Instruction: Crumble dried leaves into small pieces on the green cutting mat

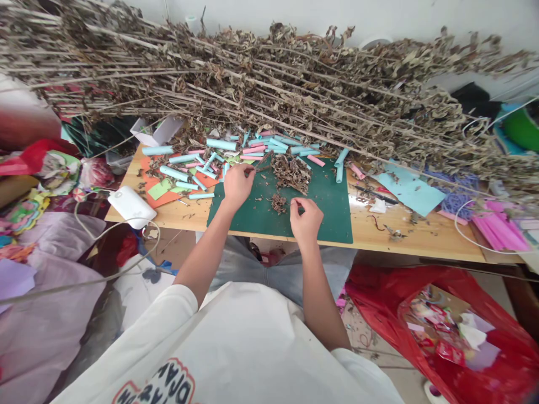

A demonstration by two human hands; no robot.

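Observation:
My left hand [239, 184] is closed in a pinch over the left part of a green cutting mat [332, 219]. A thin, dark bit of dried plant shows by its fingertips, but I cannot tell whether they grip it. My right hand [306, 220] is also pinched, above the mat's front part; whatever its fingers hold is too small to make out. Between the hands lies a small heap of crumbled dried leaves [278, 203]. Behind it sits a larger pile of dried leaves [291, 174].
Rolled blue paper tubes [221, 145] and pink ones litter the table's back left. Long dried plant stalks [252, 78] stretch across the back. A white power bank [132, 206] rests at the left edge, its cable hanging. A red bag [379, 292] of scraps stands at lower right.

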